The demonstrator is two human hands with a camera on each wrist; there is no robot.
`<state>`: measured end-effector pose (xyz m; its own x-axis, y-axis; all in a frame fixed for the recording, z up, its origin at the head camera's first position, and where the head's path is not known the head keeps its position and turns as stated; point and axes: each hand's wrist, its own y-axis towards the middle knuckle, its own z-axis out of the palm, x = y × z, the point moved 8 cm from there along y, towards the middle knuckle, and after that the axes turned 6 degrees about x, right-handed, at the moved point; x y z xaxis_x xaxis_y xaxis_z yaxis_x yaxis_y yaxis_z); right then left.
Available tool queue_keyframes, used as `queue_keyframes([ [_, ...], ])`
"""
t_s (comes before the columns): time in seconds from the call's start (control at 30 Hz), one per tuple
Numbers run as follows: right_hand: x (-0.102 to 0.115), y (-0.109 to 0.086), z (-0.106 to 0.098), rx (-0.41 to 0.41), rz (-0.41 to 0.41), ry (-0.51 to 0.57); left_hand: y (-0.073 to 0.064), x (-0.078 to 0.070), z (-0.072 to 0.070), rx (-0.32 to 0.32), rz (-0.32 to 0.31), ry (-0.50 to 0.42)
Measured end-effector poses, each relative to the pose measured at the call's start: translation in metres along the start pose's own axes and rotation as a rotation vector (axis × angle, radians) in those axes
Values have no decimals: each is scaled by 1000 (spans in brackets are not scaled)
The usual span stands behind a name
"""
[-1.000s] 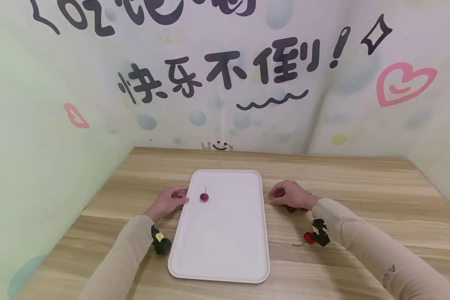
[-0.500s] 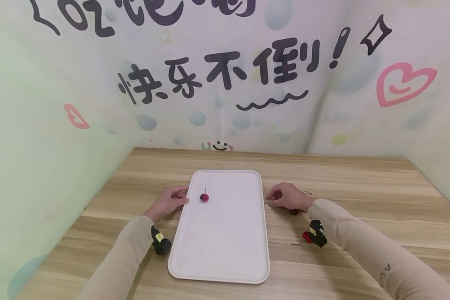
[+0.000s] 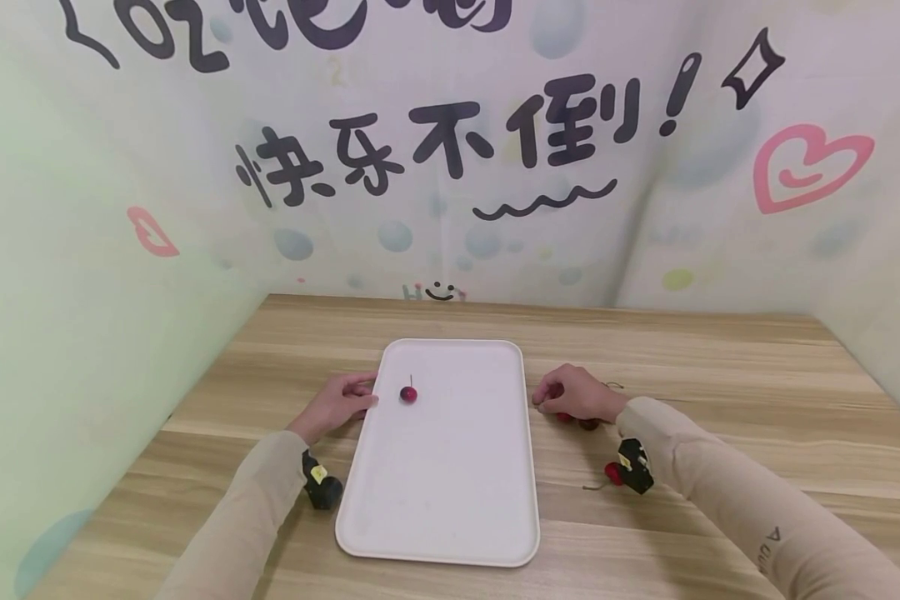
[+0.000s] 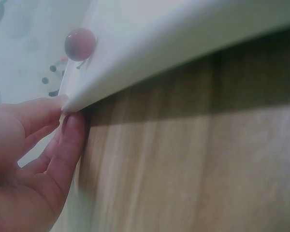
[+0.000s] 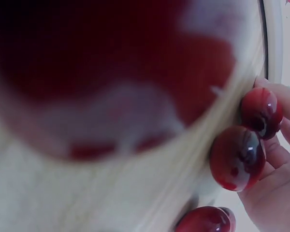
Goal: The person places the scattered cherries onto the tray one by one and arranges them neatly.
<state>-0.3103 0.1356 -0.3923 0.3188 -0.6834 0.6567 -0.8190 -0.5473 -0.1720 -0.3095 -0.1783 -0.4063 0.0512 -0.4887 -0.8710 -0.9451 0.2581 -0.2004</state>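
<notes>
A white tray (image 3: pixel 442 467) lies on the wooden table, with one dark red cherry (image 3: pixel 408 394) in its upper left part, stem up. At the tray's left edge, my left hand (image 3: pixel 337 404) pinches the rim, thumb on top and fingers below, as the left wrist view shows. Just right of the tray, my right hand (image 3: pixel 579 393) has thumb and fingertips together at a cherry (image 5: pixel 261 111), apparently on its stem. A second, darker cherry (image 5: pixel 237 157) lies right beside that one. In the head view the right hand partly hides both cherries.
Another cherry (image 3: pixel 613 473) with its stem lies nearer, beside the right wrist's black camera (image 3: pixel 634 467). One more cherry (image 5: pixel 205 220) shows low in the right wrist view, and a very close one (image 5: pixel 111 63) fills its upper left. A printed cloth (image 3: pixel 435 242) stands behind the table.
My right hand has shifted slightly left toward the tray, and a red cherry now shows beneath its fingers. The left hand and tray have stayed put.
</notes>
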Motion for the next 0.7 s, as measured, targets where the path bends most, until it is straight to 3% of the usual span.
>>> queue_keyframes([
  [0.7, 1, -2, 0, 37, -29, 43, -2, -2, 1, 3, 0, 12],
])
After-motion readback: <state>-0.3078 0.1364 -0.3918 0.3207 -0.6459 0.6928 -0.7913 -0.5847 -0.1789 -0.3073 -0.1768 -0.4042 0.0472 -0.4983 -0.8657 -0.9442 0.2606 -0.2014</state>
